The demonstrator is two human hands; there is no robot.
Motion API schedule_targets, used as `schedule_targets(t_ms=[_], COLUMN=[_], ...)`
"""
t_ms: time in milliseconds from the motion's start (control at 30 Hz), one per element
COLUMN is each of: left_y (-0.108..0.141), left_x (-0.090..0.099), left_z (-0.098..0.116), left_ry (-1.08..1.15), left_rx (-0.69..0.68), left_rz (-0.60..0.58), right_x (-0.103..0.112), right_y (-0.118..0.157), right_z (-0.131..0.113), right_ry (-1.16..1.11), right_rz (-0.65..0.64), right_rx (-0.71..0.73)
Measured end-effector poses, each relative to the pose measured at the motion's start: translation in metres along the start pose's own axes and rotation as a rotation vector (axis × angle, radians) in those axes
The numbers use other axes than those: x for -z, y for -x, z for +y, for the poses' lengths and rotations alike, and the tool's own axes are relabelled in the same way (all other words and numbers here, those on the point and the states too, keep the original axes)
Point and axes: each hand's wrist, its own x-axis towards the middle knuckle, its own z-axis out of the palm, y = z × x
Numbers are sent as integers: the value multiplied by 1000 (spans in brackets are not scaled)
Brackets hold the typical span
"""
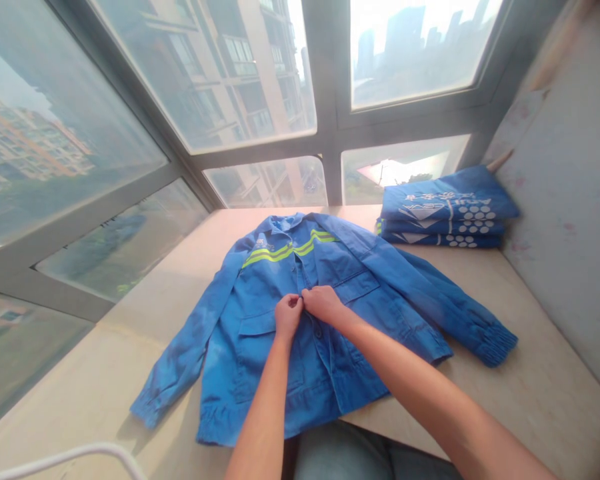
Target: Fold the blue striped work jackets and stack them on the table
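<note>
A blue work jacket (pixel 265 353) with yellow-green stripes lies spread, front side up, its collar pointing toward the windows and its sleeves out to both sides. Midway down its front opening, my left hand (pixel 289 313) pinches one edge of the placket. Right beside it, my right hand (pixel 324 303) pinches the other edge, and the fingertips of both hands meet. Whatever small part sits between the fingers, perhaps a button, is hidden. Below the hands a dark button (pixel 318 333) shows on the placket. Above them the front edges gap slightly.
Several folded blue garments with white print form a stack (pixel 445 207) at the back right, by the wall (pixel 570 253). Framed windows (pixel 330 133) border the pale tabletop (pixel 520 400) at the back and left. A white cable or tube (pixel 80 452) curves through the lower left corner.
</note>
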Motion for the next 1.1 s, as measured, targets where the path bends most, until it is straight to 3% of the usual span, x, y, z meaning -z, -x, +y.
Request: schedule_targets(t_ms=[200, 433, 633, 867, 1100], left_y=[2, 4, 10, 21, 28], left_x=[-2, -2, -2, -8, -10], left_z=[1, 1, 4, 10, 28], left_ry=[60, 67, -33, -312, -636], left_rx=[2, -13, -74, -149, -186], left_rz=[27, 25, -3, -4, 87], right_x=[-8, -22, -29, -10, -5], right_y=[1, -4, -11, -16, 5], right_z=[14, 23, 26, 29, 3], right_ry=[-194, -422, -525, -403, -110], right_rz=[67, 117, 58, -53, -12], right_rx=[-110, -137, -178, -173, -245])
